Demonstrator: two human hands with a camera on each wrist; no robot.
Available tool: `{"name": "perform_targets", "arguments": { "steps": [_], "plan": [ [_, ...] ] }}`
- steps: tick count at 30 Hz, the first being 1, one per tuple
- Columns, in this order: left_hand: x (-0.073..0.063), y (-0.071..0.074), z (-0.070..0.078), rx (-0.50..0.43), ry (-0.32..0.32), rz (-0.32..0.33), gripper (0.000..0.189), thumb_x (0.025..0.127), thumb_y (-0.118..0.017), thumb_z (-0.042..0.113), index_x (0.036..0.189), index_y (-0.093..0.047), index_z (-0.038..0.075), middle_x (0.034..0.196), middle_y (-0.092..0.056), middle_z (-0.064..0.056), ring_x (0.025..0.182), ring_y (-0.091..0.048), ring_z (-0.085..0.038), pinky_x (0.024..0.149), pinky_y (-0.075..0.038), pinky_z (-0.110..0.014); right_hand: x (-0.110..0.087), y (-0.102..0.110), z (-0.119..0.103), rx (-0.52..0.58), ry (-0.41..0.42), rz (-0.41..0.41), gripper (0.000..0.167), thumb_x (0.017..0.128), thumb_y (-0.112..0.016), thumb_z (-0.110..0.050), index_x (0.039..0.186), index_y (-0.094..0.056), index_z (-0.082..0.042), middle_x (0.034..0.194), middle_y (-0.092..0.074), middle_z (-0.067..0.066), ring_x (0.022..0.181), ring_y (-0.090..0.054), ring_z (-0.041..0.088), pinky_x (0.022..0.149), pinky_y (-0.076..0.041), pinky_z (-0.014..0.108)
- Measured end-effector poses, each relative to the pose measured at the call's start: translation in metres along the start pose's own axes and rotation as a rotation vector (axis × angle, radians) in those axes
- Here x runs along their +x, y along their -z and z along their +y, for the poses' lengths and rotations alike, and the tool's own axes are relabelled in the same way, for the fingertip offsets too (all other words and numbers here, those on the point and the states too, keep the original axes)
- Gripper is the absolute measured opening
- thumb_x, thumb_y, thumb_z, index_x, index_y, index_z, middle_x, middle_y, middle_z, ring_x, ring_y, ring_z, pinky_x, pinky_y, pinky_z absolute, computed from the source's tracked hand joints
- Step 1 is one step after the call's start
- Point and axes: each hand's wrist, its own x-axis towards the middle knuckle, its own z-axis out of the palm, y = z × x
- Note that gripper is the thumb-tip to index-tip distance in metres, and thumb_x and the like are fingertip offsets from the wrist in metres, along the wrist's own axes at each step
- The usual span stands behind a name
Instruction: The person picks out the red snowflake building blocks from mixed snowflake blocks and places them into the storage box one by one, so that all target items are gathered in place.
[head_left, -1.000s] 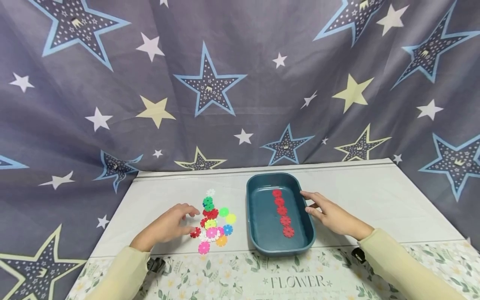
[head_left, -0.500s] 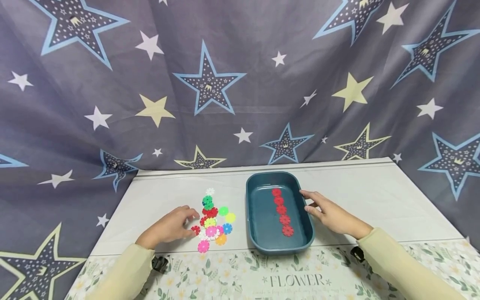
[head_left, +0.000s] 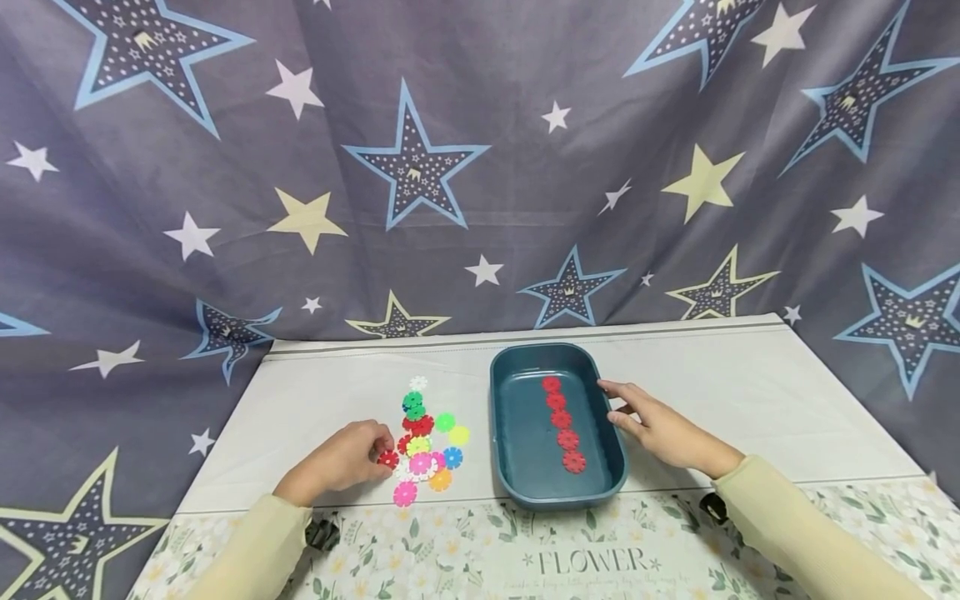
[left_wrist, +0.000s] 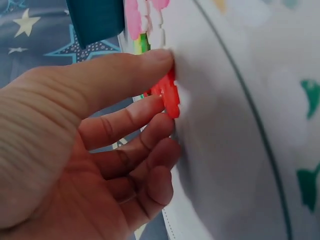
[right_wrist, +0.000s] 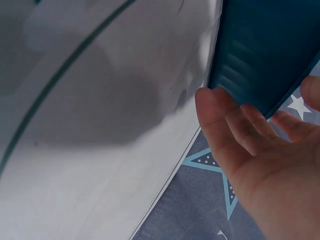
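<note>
My left hand is at the near left edge of a loose heap of notched plastic building discs. Its thumb and index finger pinch a red notched disc by its edges, as the left wrist view of the same red disc shows. On the right, my right hand touches the right wall of a dark teal tray with its fingers extended. Inside the tray lies a row of several red discs. In the right wrist view the fingertips lie against the tray's outer side.
Other discs overlap on the white tabletop: green, yellow, blue, orange, pink and white. A floral mat covers the near edge. A star-patterned curtain hangs behind.
My left hand has moved slightly right, and its fingers and thumb have come together on the red disc. The right hand stays at the tray.
</note>
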Motion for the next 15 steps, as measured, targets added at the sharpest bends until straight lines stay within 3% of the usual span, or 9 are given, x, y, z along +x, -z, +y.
{"name": "perform_targets", "arguments": {
  "steps": [9,15],
  "plan": [
    [-0.002,-0.0051,0.0029,0.006,0.039,0.028,0.023,0.069,-0.077,0.01,0.082,-0.057,0.009,0.071,-0.049,0.001,0.061,-0.042,-0.012,0.057,-0.038,-0.028,0.0004,-0.0005,-0.0006,0.005,0.001,-0.002,0.053,0.1,-0.049,-0.023,0.146,-0.031,-0.004,0.141,-0.039,0.018,0.107,-0.056,0.028,0.083,-0.047,0.043],
    [-0.0026,-0.0052,0.0019,0.029,0.023,0.043,0.022,0.069,-0.075,0.01,0.078,-0.054,0.011,0.07,-0.048,0.001,0.061,-0.042,-0.012,0.056,-0.037,-0.028,0.0,-0.0005,-0.0007,-0.002,0.001,0.005,0.052,0.1,-0.049,-0.022,0.146,-0.032,-0.004,0.14,-0.04,0.018,0.107,-0.056,0.028,0.082,-0.048,0.042]
  ]
}}
